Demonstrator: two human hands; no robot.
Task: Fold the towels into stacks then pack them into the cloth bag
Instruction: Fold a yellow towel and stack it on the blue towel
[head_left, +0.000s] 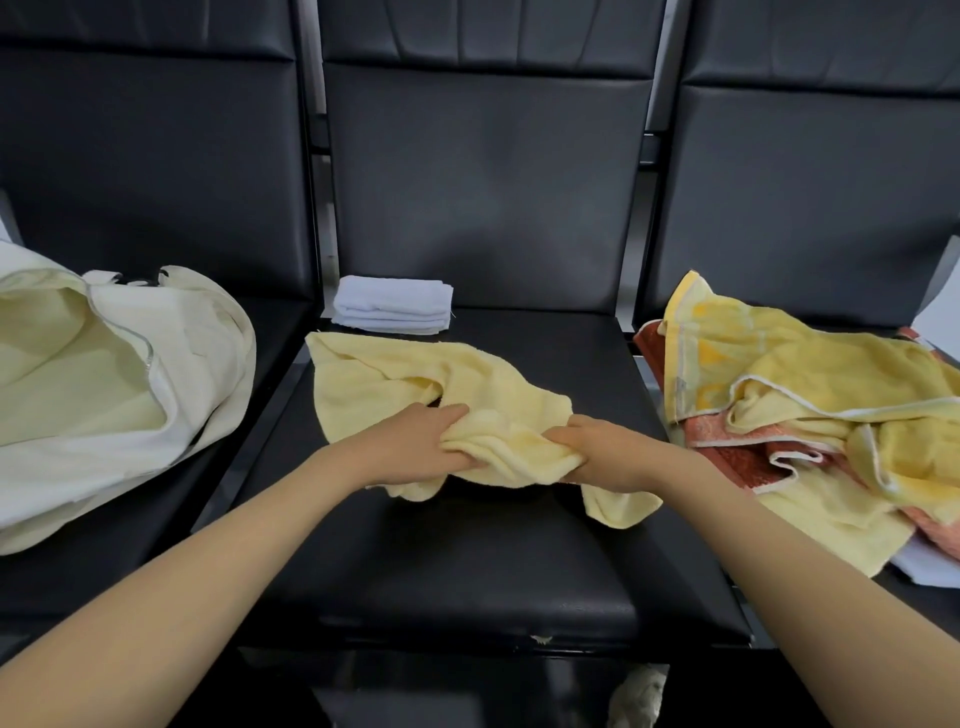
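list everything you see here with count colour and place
pale yellow terry towel: one, pale yellow, crumpled on the middle seat
folded white towels: one stack, white, back of the middle seat
cream cloth bag: one, cream, lying on the left seat
unfolded towel pile: several, yellow and orange-red, right seat
black padded seats: three, black, side by side
left grip: one, bare, holding the pale yellow towel
right grip: one, bare, holding the same towel

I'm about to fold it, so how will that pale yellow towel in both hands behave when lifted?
Probably floppy: the pale yellow towel bunches between the left hand and right hand, its ends draping onto the seat. Likely light: the cloth looks thin. Its fuzzy surface should not slip from the grip.
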